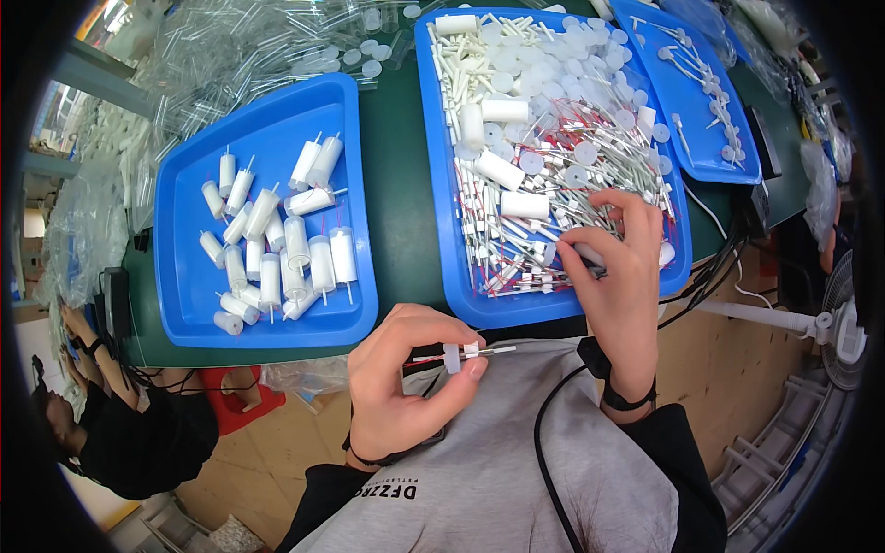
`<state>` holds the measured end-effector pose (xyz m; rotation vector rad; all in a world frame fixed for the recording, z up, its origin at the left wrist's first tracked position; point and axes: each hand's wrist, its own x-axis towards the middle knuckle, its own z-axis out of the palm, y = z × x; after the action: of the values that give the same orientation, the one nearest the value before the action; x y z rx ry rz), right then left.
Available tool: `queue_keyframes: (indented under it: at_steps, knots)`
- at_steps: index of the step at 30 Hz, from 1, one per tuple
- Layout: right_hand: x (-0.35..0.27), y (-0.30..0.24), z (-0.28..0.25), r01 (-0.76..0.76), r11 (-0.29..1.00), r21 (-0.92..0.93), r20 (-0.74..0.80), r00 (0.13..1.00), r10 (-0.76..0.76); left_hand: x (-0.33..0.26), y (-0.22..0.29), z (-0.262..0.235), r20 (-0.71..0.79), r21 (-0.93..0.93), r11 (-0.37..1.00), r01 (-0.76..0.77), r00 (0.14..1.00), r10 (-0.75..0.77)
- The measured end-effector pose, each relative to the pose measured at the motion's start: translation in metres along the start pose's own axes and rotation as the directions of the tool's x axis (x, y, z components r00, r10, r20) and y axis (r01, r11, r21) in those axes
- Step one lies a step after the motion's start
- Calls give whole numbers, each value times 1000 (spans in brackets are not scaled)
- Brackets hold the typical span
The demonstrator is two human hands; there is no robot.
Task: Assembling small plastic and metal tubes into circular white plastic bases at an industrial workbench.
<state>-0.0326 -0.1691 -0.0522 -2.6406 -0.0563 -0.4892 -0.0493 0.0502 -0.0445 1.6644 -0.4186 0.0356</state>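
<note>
My left hand (398, 373) pinches a thin metal rod (499, 350) with a white collar, a round translucent cap and a red wire, just in front of the table edge. My right hand (622, 272) reaches into the near right part of the large blue tray (450, 276), thumb and fingers curled together among the parts. What those fingers grip is mostly hidden. Around them lie many metal rods with white collars and red wires (479, 221), with several white cylinders (499, 170) on top. Translucent discs (576, 55) and white sticks (454, 74) fill the far part.
A second blue tray (175, 304) on the left holds many white cylinders in clear tubes (297, 241). At the far right, a smaller blue tray (682, 170) holds capped rods. Clear tubes (230, 64) pile up at the back left. Another person (157, 433) sits at lower left; a fan (843, 323) stands right.
</note>
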Motion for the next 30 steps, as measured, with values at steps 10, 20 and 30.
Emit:
queue_keyframes:
  at_steps: [10, 20, 30]
  knots:
    - [-3, -8, -20, 104, 896, 431, -79, 994, -78, -2, 2, 5, -24, -122, 988, 97, 995, -100]
    - [-12, -6, -39, 239, 754, 613, 40, 943, -331, 9, 12, 7, 56, 28, 1000, -13, 998, 11]
    - [-12, -14, -33, 249, 758, 603, 35, 941, -338, 8, 11, 10, 69, 9, 1000, -27, 997, 27]
